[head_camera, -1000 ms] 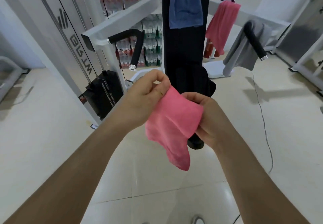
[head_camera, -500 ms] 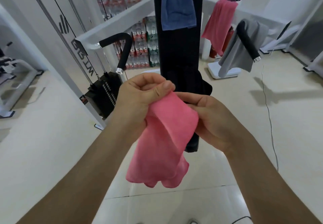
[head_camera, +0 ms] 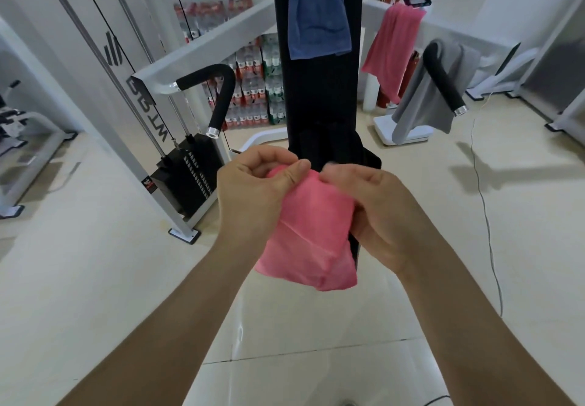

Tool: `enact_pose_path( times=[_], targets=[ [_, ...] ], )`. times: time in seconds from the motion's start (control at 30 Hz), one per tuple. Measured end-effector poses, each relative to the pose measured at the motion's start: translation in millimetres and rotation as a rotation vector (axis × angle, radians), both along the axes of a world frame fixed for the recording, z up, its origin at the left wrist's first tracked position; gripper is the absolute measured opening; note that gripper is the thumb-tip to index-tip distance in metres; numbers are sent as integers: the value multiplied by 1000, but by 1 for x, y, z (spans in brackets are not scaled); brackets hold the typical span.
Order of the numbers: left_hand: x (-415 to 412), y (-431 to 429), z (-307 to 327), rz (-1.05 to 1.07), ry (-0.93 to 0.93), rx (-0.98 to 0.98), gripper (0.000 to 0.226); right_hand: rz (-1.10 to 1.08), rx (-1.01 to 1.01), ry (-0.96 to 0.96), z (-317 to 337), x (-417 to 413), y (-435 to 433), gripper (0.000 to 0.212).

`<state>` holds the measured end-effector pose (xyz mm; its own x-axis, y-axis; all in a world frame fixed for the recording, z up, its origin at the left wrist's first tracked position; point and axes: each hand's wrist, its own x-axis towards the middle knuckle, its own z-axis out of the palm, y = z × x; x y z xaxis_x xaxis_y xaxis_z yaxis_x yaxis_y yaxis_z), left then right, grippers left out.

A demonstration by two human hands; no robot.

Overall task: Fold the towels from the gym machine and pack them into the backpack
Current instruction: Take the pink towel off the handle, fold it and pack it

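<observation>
**Towel folding under way, packing not begun**

Pink towel (head_camera: 311, 234) hangs bunched before the black upright (head_camera: 319, 89); left hand (head_camera: 253, 193) and right hand (head_camera: 376, 209) pinch its top edge; blue towel (head_camera: 318, 9), second pink towel (head_camera: 391, 47) and grey towel (head_camera: 427, 95) remain draped; no backpack visible.

- A pink towel (head_camera: 311, 231), bunched into a loose fold, hangs mid-air with its top edge pinched between two hands (lower hem drooping free).
- A blue towel (head_camera: 318, 9) drapes down the machine's black upright.
- A second pink towel (head_camera: 391, 47) hangs over a white arm.
- A grey towel (head_camera: 427, 95) is slung over a black padded handle.
</observation>
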<state>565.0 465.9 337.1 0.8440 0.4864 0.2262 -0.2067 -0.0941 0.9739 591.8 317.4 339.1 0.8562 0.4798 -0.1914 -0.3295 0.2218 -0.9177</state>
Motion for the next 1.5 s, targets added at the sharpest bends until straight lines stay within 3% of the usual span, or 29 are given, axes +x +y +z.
enact_pose_path(
  times=[0.07, 0.13, 0.23, 0.33, 0.4, 0.47, 0.57, 0.67, 0.77, 0.9, 1.0, 1.13, 1.2, 1.33, 1.43, 1.5],
  targets=[
    [1, 5, -1, -96, -4, 82, 18, 37, -54, -176, 2, 5, -4, 19],
    [3, 17, -3, -272, 105, 219, 22, 41, -249, -373, 3, 19, -15, 21],
    [9, 42, -12, -557, 518, 557, 37, 9, -587, -651, 6, 43, -29, 24],
    [6, 58, -29, -734, 862, 917, 36, -16, -724, -768, 2, 60, -36, 24],
    [4, 61, -41, -780, 922, 1258, 42, -72, -826, -837, -8, 70, -41, 22],
    [3, 60, -47, -740, 838, 1487, 38, -156, -962, -881, -21, 78, -47, 21],
    [8, 58, -41, -539, 552, 1586, 17, -291, -1079, -871, -39, 88, -59, 20],
    [17, 64, -40, -297, 160, 1655, 36, -309, -1035, -858, -48, 93, -68, 20],
    [20, 63, -38, -174, -16, 1749, 32, -288, -876, -740, -54, 97, -73, 27],
    [20, 49, -31, -111, -37, 1731, 27, -235, -739, -698, -58, 103, -91, 36],
    [23, 46, -29, -109, 52, 1625, 32, -86, -625, -703, -47, 103, -105, 23],
    [39, 40, -33, -80, 133, 1528, 34, 107, -674, -812, -33, 103, -107, 35],
    [46, 40, -36, 28, 133, 1621, 38, 116, -702, -859, -30, 106, -105, 29],
    [46, 41, -36, 247, 55, 1746, 17, 31, -888, -994, -30, 118, -100, 12],
    [43, 49, -32, 358, 52, 1766, 28, 11, -955, -1047, -32, 130, -98, 15],
    [47, 63, -34, 268, 154, 1763, 39, 3, -969, -1045, -32, 139, -96, 16]
  ],
)
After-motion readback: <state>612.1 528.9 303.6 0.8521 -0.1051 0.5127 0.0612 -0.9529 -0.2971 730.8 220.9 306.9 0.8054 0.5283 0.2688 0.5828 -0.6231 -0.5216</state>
